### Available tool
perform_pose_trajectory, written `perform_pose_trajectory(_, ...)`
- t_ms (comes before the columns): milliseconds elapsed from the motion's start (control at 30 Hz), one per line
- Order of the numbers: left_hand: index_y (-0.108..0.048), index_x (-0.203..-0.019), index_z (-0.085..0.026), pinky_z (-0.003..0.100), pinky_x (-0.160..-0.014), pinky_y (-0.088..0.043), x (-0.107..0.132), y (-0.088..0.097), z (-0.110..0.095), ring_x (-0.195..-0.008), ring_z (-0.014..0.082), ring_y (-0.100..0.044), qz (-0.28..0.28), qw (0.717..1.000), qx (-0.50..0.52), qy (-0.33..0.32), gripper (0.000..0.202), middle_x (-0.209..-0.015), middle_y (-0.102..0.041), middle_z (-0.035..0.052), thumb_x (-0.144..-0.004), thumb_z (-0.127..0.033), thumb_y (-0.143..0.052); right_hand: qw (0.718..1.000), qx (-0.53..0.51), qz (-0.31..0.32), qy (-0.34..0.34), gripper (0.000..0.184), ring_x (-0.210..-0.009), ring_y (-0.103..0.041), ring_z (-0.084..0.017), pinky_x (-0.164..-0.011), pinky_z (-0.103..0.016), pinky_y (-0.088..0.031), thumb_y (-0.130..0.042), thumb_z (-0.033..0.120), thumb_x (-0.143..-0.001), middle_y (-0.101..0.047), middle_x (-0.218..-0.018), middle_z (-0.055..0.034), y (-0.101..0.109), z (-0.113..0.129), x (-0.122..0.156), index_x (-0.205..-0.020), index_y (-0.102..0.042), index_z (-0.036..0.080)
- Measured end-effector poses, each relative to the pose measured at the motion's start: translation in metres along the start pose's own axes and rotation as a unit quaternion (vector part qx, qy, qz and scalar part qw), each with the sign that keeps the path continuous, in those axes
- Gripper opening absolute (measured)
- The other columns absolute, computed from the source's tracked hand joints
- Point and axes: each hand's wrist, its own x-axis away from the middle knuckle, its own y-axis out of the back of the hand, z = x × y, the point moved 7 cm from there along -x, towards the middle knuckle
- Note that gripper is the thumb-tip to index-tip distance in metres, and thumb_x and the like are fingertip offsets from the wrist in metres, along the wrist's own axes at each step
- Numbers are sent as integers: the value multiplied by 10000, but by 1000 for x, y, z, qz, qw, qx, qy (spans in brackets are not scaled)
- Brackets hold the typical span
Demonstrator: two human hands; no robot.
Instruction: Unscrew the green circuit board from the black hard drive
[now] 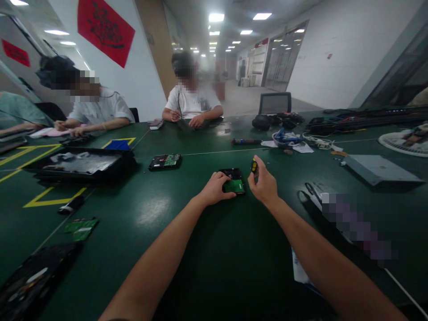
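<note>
In front of me a hard drive (232,174) lies on the dark green table with its green circuit board (234,186) facing up. My left hand (216,188) grips the drive's left and near sides, thumb along the near edge. Just right of the drive, my right hand (262,182) is raised and pinches a black-and-yellow screwdriver (254,166) by its handle. Its shaft cannot be made out. A second hard drive (165,162), with part of a green board showing, rests farther left.
Left stand a black tray (125,157), a loose green board (83,228) and a dark drive-like part (40,272). At right are a grey metal box (383,169) and a long bag (354,225). A bowl of blue items (287,137) sits beyond. People sit across the table.
</note>
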Motion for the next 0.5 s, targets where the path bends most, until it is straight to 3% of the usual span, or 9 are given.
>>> perform_pose_trajectory(267,-643,-1216,-190,449,-987,-481,9,1,-9,-1119,305,-508,-14,1000,4,9,638,-1168,-573,100,-719,-562,-792,1000,-26,-4,-7,689,-1262,-553,-298,-1034,-460,-495,-388,290,-965,-453,-1504,-158,3,-7,1,-1588,-120,169)
perform_pose_trajectory(500,-632,-1233,-194,467,-990,-478,12,-1,-9,-1134,311,-505,-19,999,10,30,661,-1171,-571,101,-707,-554,-804,999,-42,10,-12,653,-1162,-610,-281,-988,-436,-516,-394,317,-969,-521,-1436,-156,3,-9,0,-1568,-170,186)
